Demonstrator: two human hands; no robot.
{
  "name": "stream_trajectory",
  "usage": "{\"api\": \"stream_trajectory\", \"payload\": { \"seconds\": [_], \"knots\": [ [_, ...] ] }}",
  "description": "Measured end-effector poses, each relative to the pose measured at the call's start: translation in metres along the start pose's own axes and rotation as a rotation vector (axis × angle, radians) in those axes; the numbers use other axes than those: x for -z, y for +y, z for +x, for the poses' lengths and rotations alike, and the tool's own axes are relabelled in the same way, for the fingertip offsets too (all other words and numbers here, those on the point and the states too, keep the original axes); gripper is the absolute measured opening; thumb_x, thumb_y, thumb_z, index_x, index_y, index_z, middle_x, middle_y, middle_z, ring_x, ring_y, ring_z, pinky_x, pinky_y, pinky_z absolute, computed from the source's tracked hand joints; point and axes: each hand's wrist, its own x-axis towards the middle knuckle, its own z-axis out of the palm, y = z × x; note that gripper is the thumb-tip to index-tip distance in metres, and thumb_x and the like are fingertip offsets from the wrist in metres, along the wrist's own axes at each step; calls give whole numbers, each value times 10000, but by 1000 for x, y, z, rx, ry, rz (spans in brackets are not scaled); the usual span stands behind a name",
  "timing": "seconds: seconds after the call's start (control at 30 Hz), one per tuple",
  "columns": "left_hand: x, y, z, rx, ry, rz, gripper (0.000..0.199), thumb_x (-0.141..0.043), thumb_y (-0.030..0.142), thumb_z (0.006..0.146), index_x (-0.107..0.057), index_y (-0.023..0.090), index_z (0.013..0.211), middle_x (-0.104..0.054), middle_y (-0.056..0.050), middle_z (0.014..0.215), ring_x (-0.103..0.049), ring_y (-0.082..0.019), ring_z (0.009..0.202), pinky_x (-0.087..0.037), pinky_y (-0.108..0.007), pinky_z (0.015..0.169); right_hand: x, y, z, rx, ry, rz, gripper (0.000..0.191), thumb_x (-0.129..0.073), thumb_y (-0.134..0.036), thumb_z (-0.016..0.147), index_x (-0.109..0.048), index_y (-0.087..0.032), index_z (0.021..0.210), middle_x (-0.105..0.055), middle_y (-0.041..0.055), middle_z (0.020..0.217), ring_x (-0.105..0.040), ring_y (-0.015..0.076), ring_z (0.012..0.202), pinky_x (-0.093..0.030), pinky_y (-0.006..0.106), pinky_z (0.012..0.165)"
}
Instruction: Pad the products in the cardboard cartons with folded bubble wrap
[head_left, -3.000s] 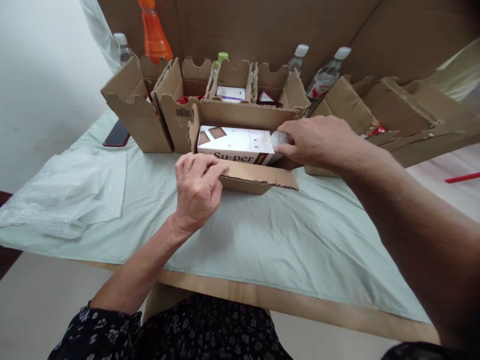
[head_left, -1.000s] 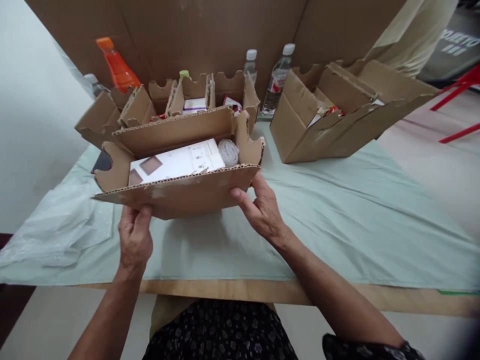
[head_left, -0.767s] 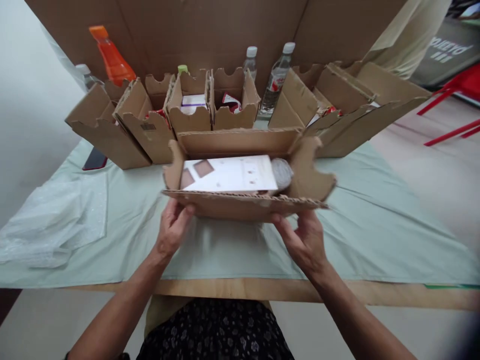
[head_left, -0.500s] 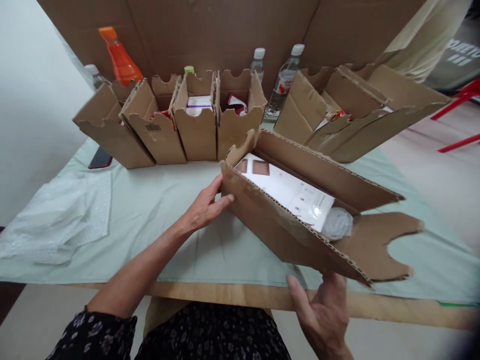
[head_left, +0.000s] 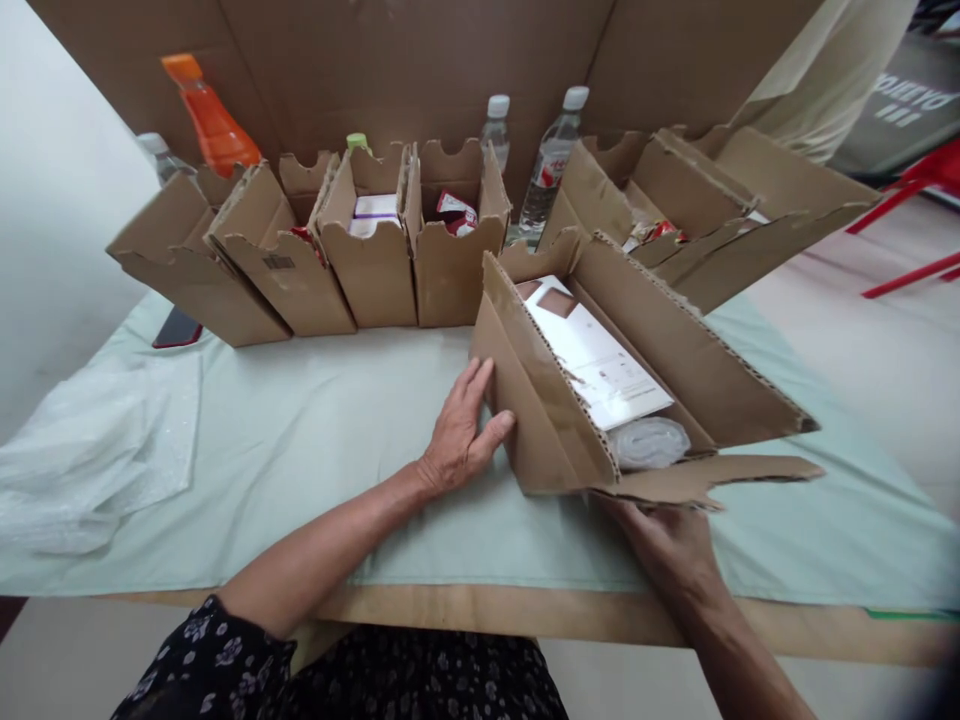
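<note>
An open-topped cardboard box (head_left: 529, 390) stands at an angle over the right part of the table. Inside it lies a white printed carton (head_left: 596, 360), and a rolled piece of clear plastic (head_left: 649, 442) sits at the near end. My left hand (head_left: 465, 430) rests against the box's left side, fingers stretched and thumb apart. Under the near end, below the folded-out flap (head_left: 675, 485), my right hand (head_left: 667, 550) holds the box from beneath; its fingertips are hidden.
Several cardboard bins (head_left: 379, 275) line the back, with a water bottle (head_left: 551, 165) and an orange bottle (head_left: 214, 125) behind them. Bubble wrap (head_left: 97, 450) and a phone (head_left: 177, 327) lie at left on the green cloth (head_left: 315, 440). A red stool (head_left: 911, 190) stands beyond the right edge.
The box has turned, its near end swinging left and toward me. My left hand has shifted right along its side. The right hand has moved up under the near end.
</note>
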Motion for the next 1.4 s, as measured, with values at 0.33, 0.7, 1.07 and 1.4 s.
{"api": "stream_trajectory", "payload": {
  "seconds": [0.33, 0.7, 1.07, 1.4],
  "knots": [
    [-11, 4, -7, -92, -150, -1, 759, -426, 641, 1051, -210, 304, 1695, -269, -146, 1762, -268, -345, 1635, -258, -607, 1326, -10, -38, 40, -11, -84, 50, 463, -766, -623, 775, -653, -218, 968, -751, 80, 900, -708, 269, 836, -586, 425, 777],
    [-6, 5, -5, -85, -206, 3, 829, -500, 635, 1022, -181, 278, 1699, -234, -173, 1769, -228, -336, 1651, -255, -616, 1325, -22, -56, 62, -39, -53, -12, 475, -731, -597, 775, -637, -206, 1028, -751, 71, 865, -653, 209, 660, -518, 346, 622],
    [-7, 9, -5, 25, -211, 8, 796, -536, 590, 1009, -302, 189, 1656, -368, -205, 1710, -336, -345, 1610, -297, -613, 1317, -47, -56, 138, 49, 16, -244, 452, -690, -631, 752, -690, -202, 896, -758, 95, 867, -677, 255, 742, -467, 372, 702],
    [-6, 11, -3, 30, -236, 58, 639, -541, 589, 1004, -569, 167, 1484, -544, -203, 1590, -520, -336, 1484, -421, -594, 1239, -81, -49, 205, 39, 138, -379, 341, -638, -520, 870, -734, -210, 766, -763, 143, 779, -674, 288, 741, -414, 367, 648]
  ]
}}
